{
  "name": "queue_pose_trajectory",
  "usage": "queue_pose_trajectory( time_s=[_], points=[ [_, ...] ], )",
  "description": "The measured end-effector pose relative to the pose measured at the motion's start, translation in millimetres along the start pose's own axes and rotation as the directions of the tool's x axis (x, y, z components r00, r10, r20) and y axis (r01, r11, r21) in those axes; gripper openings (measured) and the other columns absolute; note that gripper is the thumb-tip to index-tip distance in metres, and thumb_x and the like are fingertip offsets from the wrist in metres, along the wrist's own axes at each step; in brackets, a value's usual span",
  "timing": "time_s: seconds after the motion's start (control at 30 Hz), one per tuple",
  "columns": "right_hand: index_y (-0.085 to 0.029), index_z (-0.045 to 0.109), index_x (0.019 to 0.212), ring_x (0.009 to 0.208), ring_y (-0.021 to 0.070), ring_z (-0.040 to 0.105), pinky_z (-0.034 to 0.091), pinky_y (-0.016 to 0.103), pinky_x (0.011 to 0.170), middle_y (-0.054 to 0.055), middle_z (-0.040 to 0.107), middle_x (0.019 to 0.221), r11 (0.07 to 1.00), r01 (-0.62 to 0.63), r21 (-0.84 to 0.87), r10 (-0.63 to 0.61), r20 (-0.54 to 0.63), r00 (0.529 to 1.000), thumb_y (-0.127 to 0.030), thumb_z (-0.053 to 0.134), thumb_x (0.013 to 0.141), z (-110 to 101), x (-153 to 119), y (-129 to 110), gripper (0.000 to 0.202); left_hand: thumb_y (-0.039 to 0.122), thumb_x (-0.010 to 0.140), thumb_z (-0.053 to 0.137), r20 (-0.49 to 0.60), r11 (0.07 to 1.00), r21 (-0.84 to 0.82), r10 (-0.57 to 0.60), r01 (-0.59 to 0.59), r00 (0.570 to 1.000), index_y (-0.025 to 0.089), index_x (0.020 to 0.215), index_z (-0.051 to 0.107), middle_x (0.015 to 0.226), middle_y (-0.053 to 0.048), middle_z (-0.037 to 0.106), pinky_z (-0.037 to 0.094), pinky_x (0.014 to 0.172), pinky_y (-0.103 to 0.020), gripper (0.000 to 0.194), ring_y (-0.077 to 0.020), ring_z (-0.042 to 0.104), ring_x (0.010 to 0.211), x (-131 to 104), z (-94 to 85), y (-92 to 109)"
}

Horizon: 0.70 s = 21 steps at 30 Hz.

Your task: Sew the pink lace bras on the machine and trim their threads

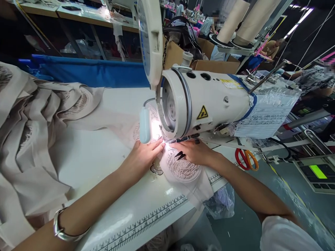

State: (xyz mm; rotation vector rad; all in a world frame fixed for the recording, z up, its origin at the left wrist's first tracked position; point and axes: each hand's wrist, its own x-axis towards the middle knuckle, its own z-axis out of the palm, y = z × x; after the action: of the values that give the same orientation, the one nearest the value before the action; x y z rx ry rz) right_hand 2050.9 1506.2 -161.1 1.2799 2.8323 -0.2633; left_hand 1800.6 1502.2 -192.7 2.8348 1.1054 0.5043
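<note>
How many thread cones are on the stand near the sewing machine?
2: the first cone at upper right, the second cone just right of it. More may be outside the frame.

On the white, cylindrical sewing machine arm, a yellow triangular warning sign with a black border and pictogram faces outward. Above and right of it on the arm, a small yellow-and-white label is too small to read. Right of the arm, handwriting in rows on white paper sheets under clear plastic is illegible. Below the arm, a black printed ruler scale on the table edge shows 6, 7, 8, 9 and 10.
</note>
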Motion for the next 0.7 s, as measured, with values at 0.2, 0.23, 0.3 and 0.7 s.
queue_pose_trajectory(
  time_s=[0.2,0.23,0.3,0.7],
  points=[
    [-0.022,0.063,0.114,0.085,0.0188,0.059,0.035,0.026,0.064,0.003,0.071,0.099,1.000,-0.018,-0.001,0.018,0.024,1.000,-0.005,0.055,0.083,-2,1,-1,0.036,-0.007,0.084,0.037,-0.058,0.999,0.036,0.033,-0.031,0.998,0.015,0.126,0.062,0.129,-0.013,0.067,0.049,0.072,-0.040,0.053,-0.0281,0.063,0.099,2,3.3,-5],
    [-0.022,0.063,0.112,0.085,0.0190,0.059,0.035,0.026,0.063,0.004,0.070,0.100,1.000,-0.027,-0.009,0.027,0.022,0.999,-0.005,0.055,0.083,-2,2,-2,0.034,-0.006,0.085,0.037,-0.064,0.997,0.062,0.039,-0.035,0.997,0.014,0.124,0.063,0.126,-0.015,0.068,0.049,0.074,-0.041,0.050,-0.0294,0.063,0.100,3,1.4,-4],
    [-0.021,0.065,0.106,0.084,0.0198,0.059,0.035,0.026,0.063,0.005,0.069,0.100,0.998,-0.061,-0.010,0.061,0.009,0.998,-0.007,0.057,0.083,0,6,-2,0.028,-0.004,0.087,0.039,-0.068,0.989,0.146,0.032,-0.022,0.997,0.013,0.122,0.064,0.122,-0.018,0.067,0.049,0.075,-0.043,0.046,-0.0319,0.062,0.101,5,-3.4,2],
    [-0.028,0.062,0.130,0.098,0.0195,0.062,0.044,0.025,0.079,0.002,0.069,0.109,0.997,-0.026,0.068,0.035,-0.126,0.991,0.000,0.054,0.080,17,0,9,0.059,0.028,0.099,0.038,-0.042,0.972,0.236,0.014,-0.004,0.999,0.000,0.125,0.057,0.122,-0.023,0.065,0.049,0.099,-0.051,0.042,-0.0366,0.059,0.115,-6,3.3,50]
  ],
)
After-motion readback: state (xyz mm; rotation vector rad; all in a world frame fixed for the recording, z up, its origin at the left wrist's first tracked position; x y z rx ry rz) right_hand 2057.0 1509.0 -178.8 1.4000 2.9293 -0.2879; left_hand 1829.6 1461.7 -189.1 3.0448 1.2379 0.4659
